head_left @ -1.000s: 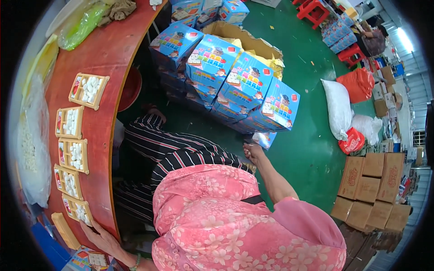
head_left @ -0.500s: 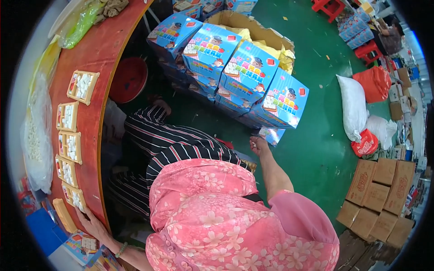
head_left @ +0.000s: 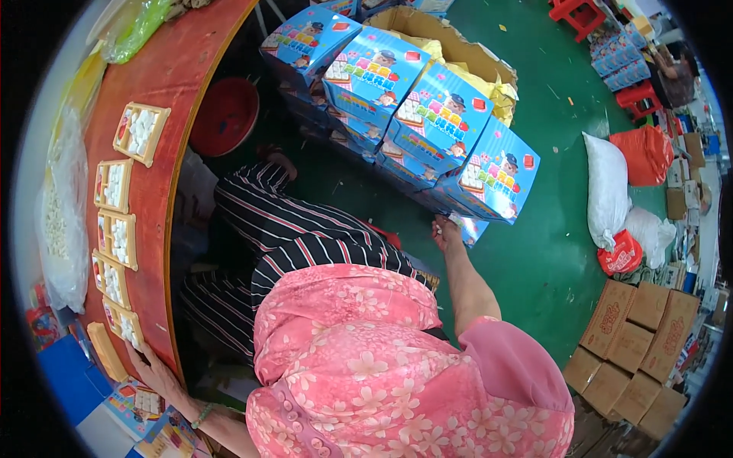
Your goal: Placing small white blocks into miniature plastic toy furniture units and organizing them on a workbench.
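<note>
My left hand (head_left: 158, 375) lies along the near end of the red table, fingers stretched out. Its fingertips meet the near edge of a small wooden tray (head_left: 114, 319) filled with white pieces. Several more such trays, one of them a wooden tray (head_left: 143, 134) at the far end, stand in a row beyond it. My right hand (head_left: 445, 233) reaches low to the right, beside a stack of blue printed boxes (head_left: 500, 174). Its fingers are curled in next to a lower blue box (head_left: 474, 229). A bit of white shows at the fingertips, too small to name.
A clear bag of white pieces (head_left: 62, 221) lies along the table's left side. Under the table edge is a red basin (head_left: 224, 118). An open carton (head_left: 458, 47) stands behind the boxes. White sacks (head_left: 607, 187) and brown cartons (head_left: 630, 343) are on the right; a person (head_left: 673, 72) sits far off.
The view has shifted a little, so boxes and sacks appear farther right. My right hand has moved slightly up and closer to the lower blue box. The left hand stays by the nearest tray.
</note>
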Action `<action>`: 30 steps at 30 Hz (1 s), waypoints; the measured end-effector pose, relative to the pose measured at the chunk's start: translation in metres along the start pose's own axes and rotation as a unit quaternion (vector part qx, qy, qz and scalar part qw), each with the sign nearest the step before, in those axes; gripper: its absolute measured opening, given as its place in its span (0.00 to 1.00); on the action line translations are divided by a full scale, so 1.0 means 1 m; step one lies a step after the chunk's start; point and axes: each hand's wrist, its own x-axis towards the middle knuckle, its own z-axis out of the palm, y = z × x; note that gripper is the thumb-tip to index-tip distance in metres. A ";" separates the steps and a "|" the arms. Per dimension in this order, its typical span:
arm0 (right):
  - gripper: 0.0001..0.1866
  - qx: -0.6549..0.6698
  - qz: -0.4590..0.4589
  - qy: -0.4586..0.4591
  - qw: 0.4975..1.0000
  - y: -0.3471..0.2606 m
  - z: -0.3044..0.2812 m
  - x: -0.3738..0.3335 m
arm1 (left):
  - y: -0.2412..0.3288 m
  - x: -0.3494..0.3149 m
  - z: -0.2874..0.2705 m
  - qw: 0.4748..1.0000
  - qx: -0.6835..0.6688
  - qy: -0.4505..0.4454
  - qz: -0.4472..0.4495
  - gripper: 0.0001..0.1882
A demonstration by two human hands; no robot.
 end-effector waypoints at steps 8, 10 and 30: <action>0.06 -0.022 0.020 -0.006 1.000 -0.003 -0.009 -0.003 | -0.004 -0.001 0.001 0.999 0.032 0.003 0.012 0.33; 0.07 -0.036 0.019 -0.005 0.999 -0.004 -0.008 -0.008 | -0.005 -0.001 0.001 0.999 0.035 0.003 0.007 0.33; 0.17 -0.101 -0.070 -0.098 0.988 -0.067 0.015 -0.124 | 0.024 -0.020 0.002 0.998 0.064 0.021 0.009 0.27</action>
